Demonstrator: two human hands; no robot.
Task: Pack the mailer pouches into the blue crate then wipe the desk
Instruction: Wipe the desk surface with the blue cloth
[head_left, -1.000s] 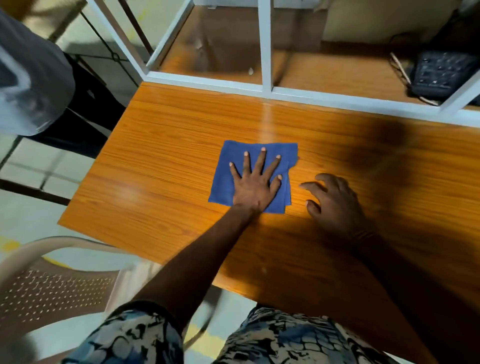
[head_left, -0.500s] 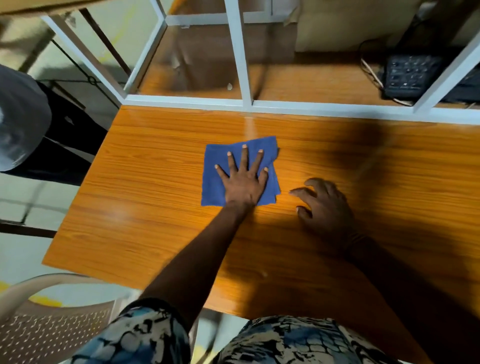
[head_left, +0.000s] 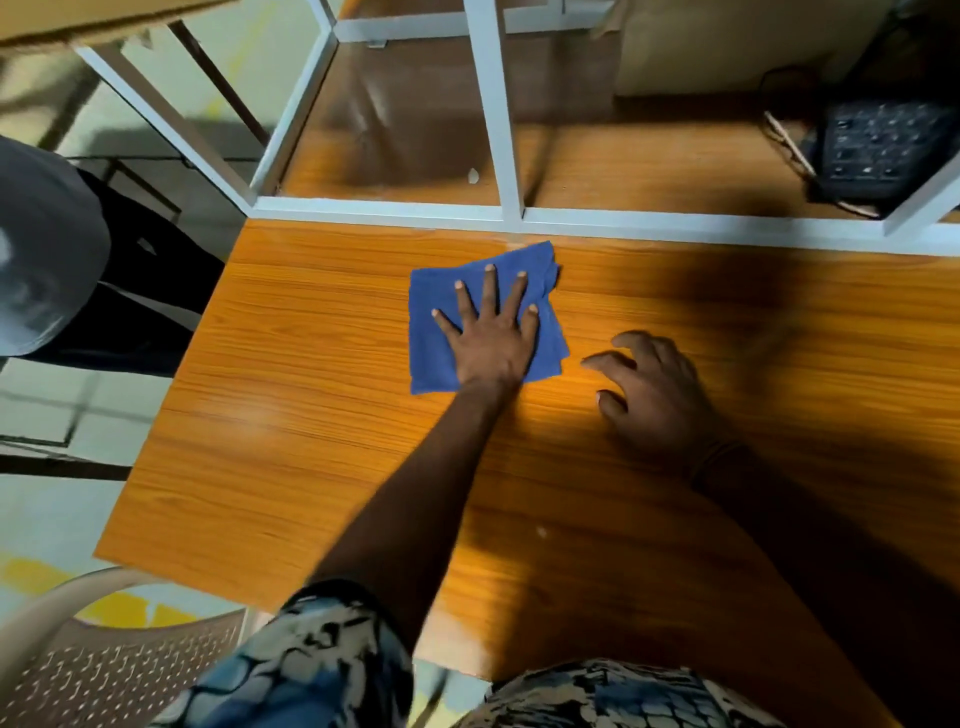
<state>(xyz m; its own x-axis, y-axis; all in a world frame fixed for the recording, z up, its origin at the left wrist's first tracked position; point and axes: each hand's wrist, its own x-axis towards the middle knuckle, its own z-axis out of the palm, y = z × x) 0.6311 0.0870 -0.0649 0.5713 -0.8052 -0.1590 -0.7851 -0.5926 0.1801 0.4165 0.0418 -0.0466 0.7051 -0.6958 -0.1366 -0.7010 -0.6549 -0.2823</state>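
Orange wood-grain desk, rumpled folded blue cloth under splayed left hand, right hand fingers loosely open

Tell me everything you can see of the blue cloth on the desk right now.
The blue cloth is a soft, matte fabric square, apparently folded, with layered edges at its right side and a rumpled far right corner. It lies flat on the wooden desk, near the far edge by the white frame. The left hand presses on it, palm down with fingers spread. The right hand rests on the desk beside it, not touching it.
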